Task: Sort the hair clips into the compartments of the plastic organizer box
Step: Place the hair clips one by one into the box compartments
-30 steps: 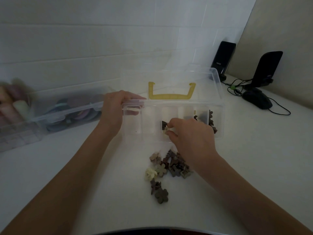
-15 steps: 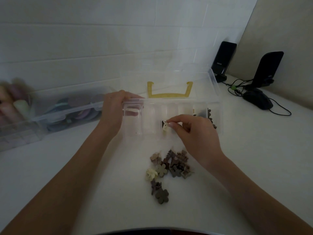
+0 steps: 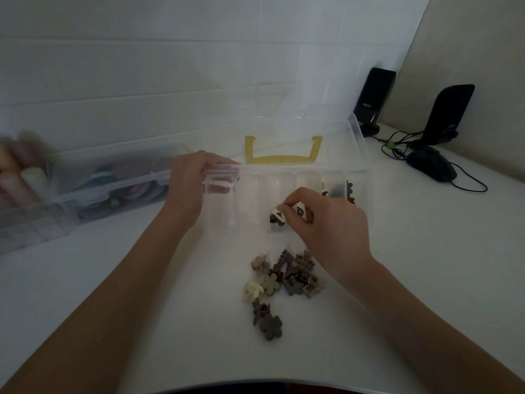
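Change: a second ago my right hand point(image 3: 326, 223) was low at the organizer box point(image 3: 284, 194) front wall; now I've got it lifted over the middle compartment with the cream clip point(image 3: 277, 216) pinched at the fingertips point(image 3: 285, 207).
Left hand: my left hand point(image 3: 190, 186) hasn't budged, grip curled over the box's left end, fingers showing through the clear wall, steadying it.
Cream clip: held just inside the box's middle compartment, on or just above a dark clip point(image 3: 274, 221) there; I can't tell whether it touches the floor yet.
Right hand: grip narrow, thumb and forefinger closed on the cream clip, other fingers curled.
Meaning: I judge this one is about to be dropped in; release is the next call.
Sorted so far: dark clips point(image 3: 348, 190) sit in the box's rightmost compartment; the two compartments left of middle look bare.
Left to do: the loose pile point(image 3: 284, 280) lies on the counter just in front of the box, browns, greys and one cream, so plenty remains.
Counter: white counter point(image 3: 426, 265), smooth, dimly lit.
Left of box: a second clear bin point(image 3: 113, 189) of blurred coloured things.
Behind box: its lid point(image 3: 284, 137) stands open with a yellow handle point(image 3: 282, 155), white tiled wall point(image 3: 170, 66) beyond.
Right of box: two black speakers point(image 3: 375, 95) and a black mouse point(image 3: 431, 166) with cables.
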